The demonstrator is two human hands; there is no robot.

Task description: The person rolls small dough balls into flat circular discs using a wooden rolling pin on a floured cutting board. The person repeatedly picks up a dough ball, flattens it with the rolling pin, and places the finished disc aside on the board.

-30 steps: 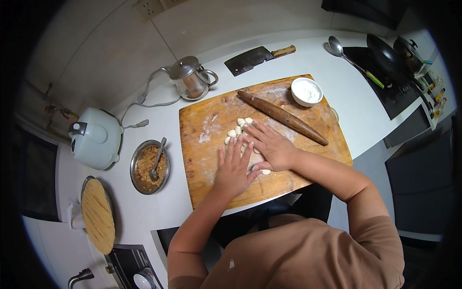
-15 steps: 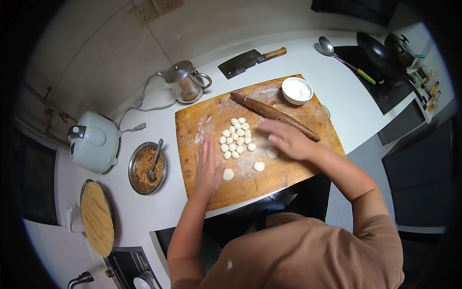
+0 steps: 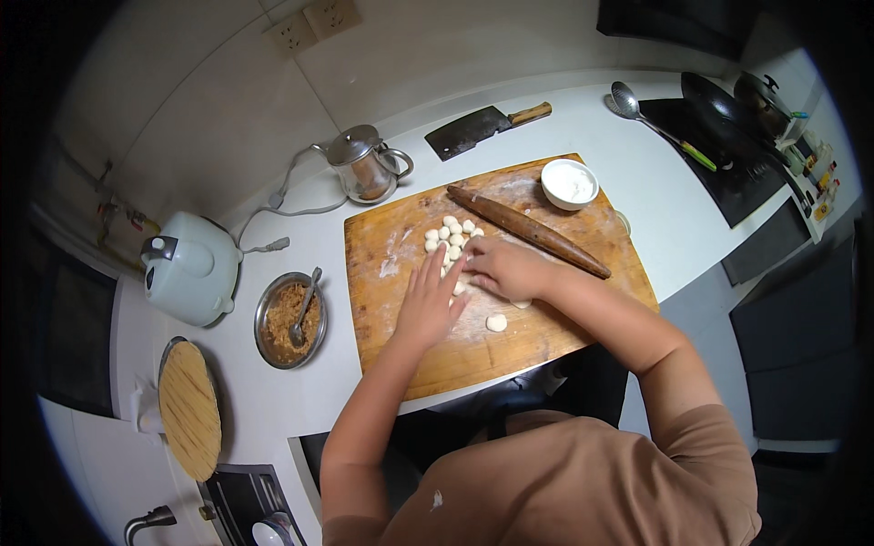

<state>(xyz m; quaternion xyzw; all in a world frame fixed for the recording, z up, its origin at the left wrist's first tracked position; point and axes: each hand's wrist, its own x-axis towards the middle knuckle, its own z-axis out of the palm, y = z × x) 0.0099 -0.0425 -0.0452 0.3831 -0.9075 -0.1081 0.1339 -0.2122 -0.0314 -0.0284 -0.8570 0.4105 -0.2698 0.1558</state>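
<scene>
Head view: a cluster of small white dough pieces (image 3: 450, 233) is seen near the middle of the floured wooden board (image 3: 378, 232), its lower part hidden. The left hand (image 3: 426, 305) is laid over the cluster's near left side, fingers extended and released. The right hand (image 3: 506, 267) is held just beside it, fingers bent downward; whether a piece is grasped cannot be made out. A lone dough piece (image 3: 496, 323) is set nearer the person. Beyond, a rolling pin (image 3: 533, 230) is laid diagonally.
</scene>
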